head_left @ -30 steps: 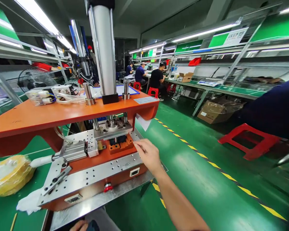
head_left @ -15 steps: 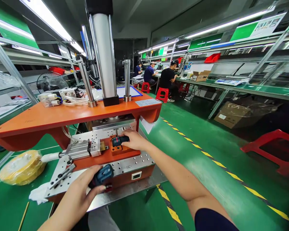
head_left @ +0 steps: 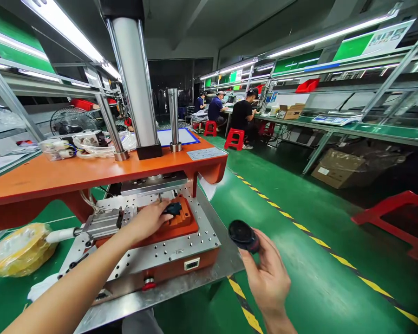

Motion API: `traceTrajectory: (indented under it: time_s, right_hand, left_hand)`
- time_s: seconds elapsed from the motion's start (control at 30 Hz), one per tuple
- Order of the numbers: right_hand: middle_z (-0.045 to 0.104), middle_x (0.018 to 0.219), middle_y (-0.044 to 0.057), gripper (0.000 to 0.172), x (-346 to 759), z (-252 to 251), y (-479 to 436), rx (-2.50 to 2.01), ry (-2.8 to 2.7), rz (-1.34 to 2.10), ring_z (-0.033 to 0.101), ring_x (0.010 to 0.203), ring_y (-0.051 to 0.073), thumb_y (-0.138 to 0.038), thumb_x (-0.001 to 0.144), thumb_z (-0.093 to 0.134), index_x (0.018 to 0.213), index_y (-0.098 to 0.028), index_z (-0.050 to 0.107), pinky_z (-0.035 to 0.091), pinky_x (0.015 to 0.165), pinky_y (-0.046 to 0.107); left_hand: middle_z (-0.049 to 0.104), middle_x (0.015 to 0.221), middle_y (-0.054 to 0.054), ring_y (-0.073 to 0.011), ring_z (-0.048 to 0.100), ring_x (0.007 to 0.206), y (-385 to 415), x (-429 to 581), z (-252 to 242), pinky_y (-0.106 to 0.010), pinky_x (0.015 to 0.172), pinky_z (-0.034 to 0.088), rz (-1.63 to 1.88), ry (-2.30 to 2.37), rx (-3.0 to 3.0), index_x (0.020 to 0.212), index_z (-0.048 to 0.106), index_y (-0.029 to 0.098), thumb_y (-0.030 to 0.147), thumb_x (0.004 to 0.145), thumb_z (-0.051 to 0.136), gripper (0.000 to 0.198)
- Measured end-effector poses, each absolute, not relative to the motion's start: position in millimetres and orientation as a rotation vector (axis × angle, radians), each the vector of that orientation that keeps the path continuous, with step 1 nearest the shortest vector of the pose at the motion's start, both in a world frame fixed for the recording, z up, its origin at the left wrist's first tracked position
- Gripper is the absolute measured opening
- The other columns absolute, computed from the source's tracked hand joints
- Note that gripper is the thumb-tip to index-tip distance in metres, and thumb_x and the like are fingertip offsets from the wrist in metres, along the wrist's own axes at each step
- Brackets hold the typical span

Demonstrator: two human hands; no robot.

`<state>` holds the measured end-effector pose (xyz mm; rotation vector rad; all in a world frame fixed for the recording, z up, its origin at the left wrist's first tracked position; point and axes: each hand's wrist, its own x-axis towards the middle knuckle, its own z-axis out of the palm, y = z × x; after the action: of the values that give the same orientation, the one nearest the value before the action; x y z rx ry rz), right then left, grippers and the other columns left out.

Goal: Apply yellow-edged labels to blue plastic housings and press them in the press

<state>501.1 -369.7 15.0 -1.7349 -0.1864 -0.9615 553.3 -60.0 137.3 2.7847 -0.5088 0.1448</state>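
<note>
My left hand rests on the orange fixture block, gripping a small dark blue part seated in the block's recess. The fingers hide most of that part. The block sits on a perforated steel plate under the orange press table. Out to the right, beyond the plate's edge, my right hand holds a dark cylindrical part with its round black end up. That hand touches nothing else.
A steel press cylinder and guide post rise from the orange table. A yellow bagged coil lies at left. A red stool and cardboard box stand on the green floor at right. Co-workers sit farther back.
My left hand moved from the front of the plate onto the orange block. My right hand left the block and moved right, now holding a dark cylindrical part. The view turned slightly.
</note>
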Motion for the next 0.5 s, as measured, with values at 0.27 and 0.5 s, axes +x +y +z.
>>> traceTrajectory:
  time_s: [0.27,0.5]
  right_hand:
    - [0.075,0.105,0.012,0.054,529.1,-6.0,-359.1,-1.282,0.142,-0.333,0.071,0.102,0.028,-0.058,0.078,0.074,0.109,-0.015,0.069,0.055,0.095,0.042]
    - [0.07,0.108,0.005,0.067,545.5,-50.8,-359.1,-1.175,0.448,-0.109,0.071,0.079,0.021,-0.06,0.064,0.081,0.114,-0.02,0.062,0.06,0.066,0.032]
  left_hand:
    - [0.039,0.161,-0.02,-0.0373,0.023,0.154,-48.7,512.4,116.9,-0.06,0.125,0.011,0.545,-0.287,2.819,0.152,0.04,0.011,0.063,0.096,0.046,0.076]
    - [0.054,0.147,-0.02,-0.0357,0.044,0.142,80.3,377.4,61.2,-0.054,0.121,0.027,0.743,0.896,1.889,0.128,0.059,0.012,0.072,0.089,0.042,0.074]
